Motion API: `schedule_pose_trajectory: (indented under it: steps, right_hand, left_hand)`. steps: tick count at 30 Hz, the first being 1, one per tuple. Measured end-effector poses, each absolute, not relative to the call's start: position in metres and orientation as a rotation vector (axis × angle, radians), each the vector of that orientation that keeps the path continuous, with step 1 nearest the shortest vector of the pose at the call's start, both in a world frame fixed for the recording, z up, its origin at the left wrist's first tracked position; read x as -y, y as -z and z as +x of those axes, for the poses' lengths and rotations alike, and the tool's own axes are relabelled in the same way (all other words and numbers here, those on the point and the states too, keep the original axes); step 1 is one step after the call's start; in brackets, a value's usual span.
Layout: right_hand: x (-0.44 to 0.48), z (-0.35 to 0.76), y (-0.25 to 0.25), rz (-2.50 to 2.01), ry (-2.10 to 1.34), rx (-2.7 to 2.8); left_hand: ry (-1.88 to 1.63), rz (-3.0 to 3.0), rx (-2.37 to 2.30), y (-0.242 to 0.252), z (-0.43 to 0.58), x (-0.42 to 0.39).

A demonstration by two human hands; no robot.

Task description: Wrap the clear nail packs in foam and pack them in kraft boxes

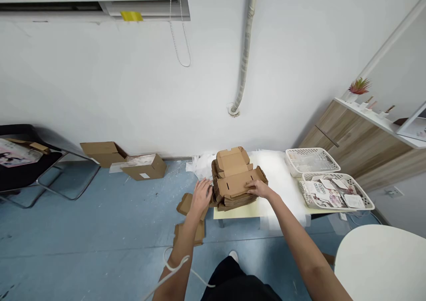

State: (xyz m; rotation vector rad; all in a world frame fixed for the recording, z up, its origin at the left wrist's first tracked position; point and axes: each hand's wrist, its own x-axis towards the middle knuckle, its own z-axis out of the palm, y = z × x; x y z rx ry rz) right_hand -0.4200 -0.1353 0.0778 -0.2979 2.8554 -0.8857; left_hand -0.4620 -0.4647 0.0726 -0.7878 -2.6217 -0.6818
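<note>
A stack of flat, die-cut cardboard box blanks [238,183] lies on the low table's near left end, its top blank showing two dark slots. At the stack's left edge is my left hand [201,195], fingers apart and slightly bent, with the fingertips against or close to the blanks' side. My right hand [259,188] rests over the right part of the top blank, its fingers touching the cardboard surface. Whether my right thumb reaches under an edge cannot be made out. Loose cardboard pieces [189,234] lie on the floor below my left hand.
White sheet material [278,181] covers much of the low table. Two white plastic baskets [336,190] stand at its right, the nearer one full of printed packets. Opened cartons [146,170] sit by the wall, a black chair [29,168] farther left. A round white table [382,265] is lower right.
</note>
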Motion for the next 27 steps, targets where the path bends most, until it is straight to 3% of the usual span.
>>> schedule_pose_trajectory:
  steps: [4, 11, 17, 27]
  right_hand:
    - [0.129, -0.414, -0.084, -0.23, 0.816, -2.884]
    - [0.142, -0.409, -0.081, -0.437, 0.22, -3.136]
    - [0.141, -0.41, -0.082, -0.514, 0.147, -3.344]
    - [0.119, -0.381, -0.167, -0.478, 0.097, -3.711]
  left_hand:
    - [0.815, -0.967, 2.626, -0.082, -0.462, 0.419]
    - [0.728, -1.133, 2.622, -0.074, -0.452, 0.391]
    - [0.663, -1.161, 2.583, -0.085, -0.452, 0.386]
    - [0.681, -1.153, 2.27, -0.15, -0.445, 0.358]
